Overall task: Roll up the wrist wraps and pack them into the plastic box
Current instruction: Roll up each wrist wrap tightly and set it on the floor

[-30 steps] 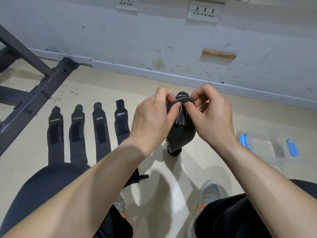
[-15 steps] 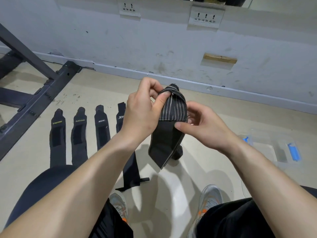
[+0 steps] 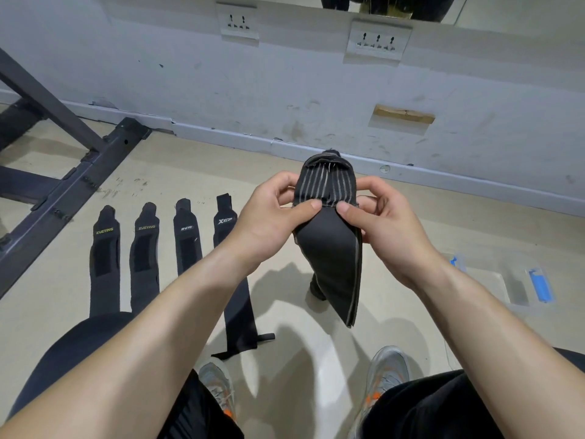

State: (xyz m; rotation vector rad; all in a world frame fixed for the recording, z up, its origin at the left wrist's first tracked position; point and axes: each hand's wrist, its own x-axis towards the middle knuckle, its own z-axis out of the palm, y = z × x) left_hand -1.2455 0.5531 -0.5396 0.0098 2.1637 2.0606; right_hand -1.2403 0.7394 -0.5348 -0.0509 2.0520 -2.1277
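Note:
I hold a black wrist wrap with grey stripes (image 3: 329, 248) in the air in front of me. Its top end is curled into a small roll and its tail hangs down toward the floor. My left hand (image 3: 269, 220) pinches the roll from the left, thumb on the front. My right hand (image 3: 383, 223) pinches it from the right in the same way. Several other black wrist wraps (image 3: 144, 251) lie flat side by side on the floor at the left. The clear plastic box (image 3: 519, 289) with blue clips sits on the floor at the right.
A dark metal frame (image 3: 72, 182) runs along the floor at the far left. The white wall with its skirting (image 3: 316, 144) is close ahead. My knees and grey shoes (image 3: 389, 369) fill the bottom of the view.
Both hands lifted the wrap and turned its top end over. The right hand moved back up, so both thumbs now press on the striped roll. The view tilted up slightly.

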